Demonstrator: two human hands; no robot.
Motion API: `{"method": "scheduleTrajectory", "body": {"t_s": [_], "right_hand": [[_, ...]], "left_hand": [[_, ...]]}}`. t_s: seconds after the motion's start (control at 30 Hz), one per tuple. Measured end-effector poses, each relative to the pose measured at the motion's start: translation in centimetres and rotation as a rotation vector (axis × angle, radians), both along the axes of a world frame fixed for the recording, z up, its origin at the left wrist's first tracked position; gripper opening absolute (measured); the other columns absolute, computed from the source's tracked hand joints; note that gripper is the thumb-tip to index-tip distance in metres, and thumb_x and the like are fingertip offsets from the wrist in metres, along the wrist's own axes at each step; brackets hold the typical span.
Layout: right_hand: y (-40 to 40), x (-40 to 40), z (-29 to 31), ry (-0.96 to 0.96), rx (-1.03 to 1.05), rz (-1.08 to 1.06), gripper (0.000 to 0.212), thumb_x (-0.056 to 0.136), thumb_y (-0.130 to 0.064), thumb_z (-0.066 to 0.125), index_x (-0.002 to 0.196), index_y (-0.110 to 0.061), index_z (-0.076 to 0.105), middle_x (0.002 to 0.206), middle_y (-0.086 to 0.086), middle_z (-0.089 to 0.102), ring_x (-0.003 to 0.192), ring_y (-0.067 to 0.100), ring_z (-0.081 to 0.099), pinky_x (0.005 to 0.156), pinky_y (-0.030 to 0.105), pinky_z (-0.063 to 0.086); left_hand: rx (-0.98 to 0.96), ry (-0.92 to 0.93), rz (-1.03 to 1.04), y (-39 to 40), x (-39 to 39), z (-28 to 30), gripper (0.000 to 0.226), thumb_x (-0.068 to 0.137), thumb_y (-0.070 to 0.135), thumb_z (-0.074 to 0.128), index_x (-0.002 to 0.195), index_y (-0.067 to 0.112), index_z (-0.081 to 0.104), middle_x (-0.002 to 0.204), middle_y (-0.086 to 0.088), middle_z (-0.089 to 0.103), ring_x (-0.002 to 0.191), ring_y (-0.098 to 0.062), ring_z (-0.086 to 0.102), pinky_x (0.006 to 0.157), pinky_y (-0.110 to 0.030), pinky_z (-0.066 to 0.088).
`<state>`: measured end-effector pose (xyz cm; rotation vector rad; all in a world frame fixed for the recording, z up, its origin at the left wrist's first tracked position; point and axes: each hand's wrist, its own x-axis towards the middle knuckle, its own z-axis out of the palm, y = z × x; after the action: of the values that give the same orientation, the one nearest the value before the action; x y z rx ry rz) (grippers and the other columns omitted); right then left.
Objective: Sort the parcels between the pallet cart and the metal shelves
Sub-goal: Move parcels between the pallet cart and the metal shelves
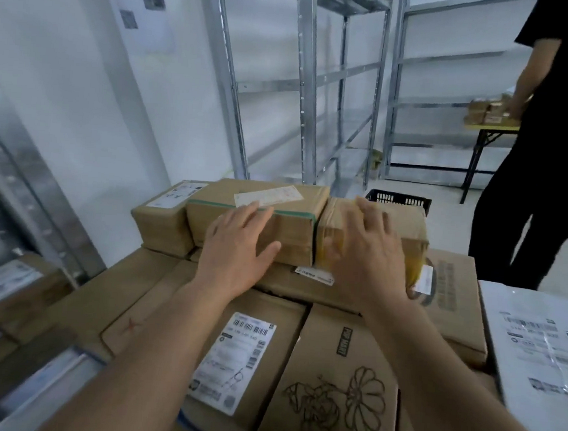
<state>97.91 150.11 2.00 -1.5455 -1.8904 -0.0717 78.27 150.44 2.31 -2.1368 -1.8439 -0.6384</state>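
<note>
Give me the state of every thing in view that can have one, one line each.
Left hand: open, fingers straight on the green-taped box.
Right hand: open, fingers spread over the tape-wrapped box.
Green-taped box: sealed, on top of the stack.
Tape-wrapped box: sealed, beside it.
Flower-printed carton: closed, lower layer.
Metal shelves: bare where visible.
Black crate: on the floor, contents hidden.

Stacked parcels beside metal shelves

Parcel storeroom or warehouse: bare metal shelves along white walls, stacked cardboard parcels bearing barcode shipping labels, black plastic crate on floor.
</note>
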Motion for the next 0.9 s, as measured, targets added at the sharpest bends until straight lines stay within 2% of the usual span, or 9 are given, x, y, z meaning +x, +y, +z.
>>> {"method": "scheduleTrajectory", "body": {"t_s": [0.17, 0.3, 0.43, 0.5, 0.53, 0.6, 0.7, 0.73, 0.9], "right_hand": [[-1.5, -5.9, -2.0, -0.126, -0.008, 0.234, 0.059, 0.094, -0.036, 0.047, 0.146, -0.021, 0.027, 0.153, 0.009, 0.024, 0.138, 0.027, 0.022, 0.111, 0.041, 0.025], [-2.8, -9.9, -2.0, -0.204, -0.004, 0.384, 0.056, 0.095, -0.039, 0.043, 0.146, -0.023, 0.026, 0.154, 0.009, 0.019, 0.137, 0.027, 0.022, 0.111, 0.042, 0.024], [-5.7, -14.4, -1.6, -0.247, 0.026, 0.486, 0.055, 0.094, -0.038, 0.046, 0.145, -0.027, 0.028, 0.155, 0.009, 0.019, 0.139, 0.028, 0.021, 0.111, 0.043, 0.023], [-7.7, -16.7, -1.8, -0.236, 0.006, 0.529, 0.055, 0.094, -0.039, 0.045, 0.145, -0.03, 0.027, 0.156, 0.007, 0.017, 0.139, 0.027, 0.018, 0.112, 0.043, 0.022], [-8.9, -17.9, -1.8, -0.233, 0.002, 0.547, 0.054, 0.093, -0.04, 0.044, 0.144, -0.03, 0.029, 0.155, 0.006, 0.02, 0.139, 0.026, 0.02, 0.111, 0.043, 0.023], [-11.5, -20.1, -1.7, -0.263, 0.03, 0.574, 0.05, 0.09, -0.039, 0.052, 0.137, -0.025, 0.045, 0.146, 0.011, 0.038, 0.13, 0.029, 0.038, 0.103, 0.043, 0.035], [-15.6, -23.7, -1.5, -0.256, 0.074, 0.616, 0.048, 0.071, -0.035, 0.077, 0.114, -0.018, 0.066, 0.117, 0.015, 0.063, 0.099, 0.032, 0.063, 0.08, 0.041, 0.052], [-17.1, -24.9, -1.6, -0.254, 0.076, 0.643, 0.049, 0.068, -0.036, 0.08, 0.112, -0.017, 0.068, 0.114, 0.015, 0.065, 0.096, 0.032, 0.065, 0.079, 0.041, 0.053], [-24.6, -30.9, -1.8, -0.281, 0.063, 0.792, 0.051, 0.074, -0.041, 0.077, 0.118, -0.018, 0.066, 0.124, 0.016, 0.061, 0.11, 0.033, 0.061, 0.088, 0.045, 0.05]], "left_hand": [[-0.008, -0.121, 0.203, -5.6, -4.7, -2.5, 0.065, 0.087, 0.058, 0.034, 0.147, 0.034, 0.022, 0.156, 0.005, 0.017, 0.141, -0.015, 0.012, 0.113, -0.036, 0.01], [-0.015, -0.173, 0.345, -10.0, -8.3, -4.0, 0.066, 0.089, 0.059, 0.039, 0.147, 0.03, 0.025, 0.156, 0.002, 0.019, 0.141, -0.017, 0.016, 0.113, -0.037, 0.012], [-0.02, -0.207, 0.483, -15.2, -11.9, -4.6, 0.077, 0.084, 0.069, 0.028, 0.147, 0.026, 0.025, 0.154, -0.002, 0.023, 0.14, -0.022, 0.022, 0.113, -0.042, 0.018], [0.01, -0.237, 0.536, -18.0, -13.4, -4.8, 0.079, 0.083, 0.07, 0.03, 0.147, 0.023, 0.028, 0.154, -0.003, 0.025, 0.14, -0.023, 0.024, 0.112, -0.043, 0.02], [0.025, -0.264, 0.561, -19.5, -14.2, -4.8, 0.077, 0.085, 0.071, 0.032, 0.146, 0.024, 0.029, 0.154, -0.002, 0.024, 0.14, -0.022, 0.024, 0.112, -0.044, 0.019], [0.035, -0.309, 0.605, -22.4, -15.6, -5.0, 0.078, 0.081, 0.069, 0.031, 0.147, 0.026, 0.027, 0.155, 0.002, 0.02, 0.142, -0.018, 0.02, 0.113, -0.042, 0.019], [0.057, -0.31, 0.683, -27.0, -17.9, -5.2, 0.077, 0.079, 0.067, 0.03, 0.146, 0.028, 0.027, 0.155, 0.003, 0.02, 0.142, -0.017, 0.02, 0.113, -0.039, 0.016], [0.069, -0.308, 0.712, -28.7, -18.6, -5.2, 0.077, 0.08, 0.066, 0.031, 0.146, 0.028, 0.028, 0.155, 0.003, 0.021, 0.141, -0.017, 0.021, 0.112, -0.038, 0.015], [0.084, -0.266, 0.853, -37.1, -22.9, -5.7, 0.07, 0.087, 0.058, 0.046, 0.147, 0.028, 0.026, 0.155, 0.003, 0.021, 0.141, -0.018, 0.02, 0.113, -0.039, 0.014]]}}
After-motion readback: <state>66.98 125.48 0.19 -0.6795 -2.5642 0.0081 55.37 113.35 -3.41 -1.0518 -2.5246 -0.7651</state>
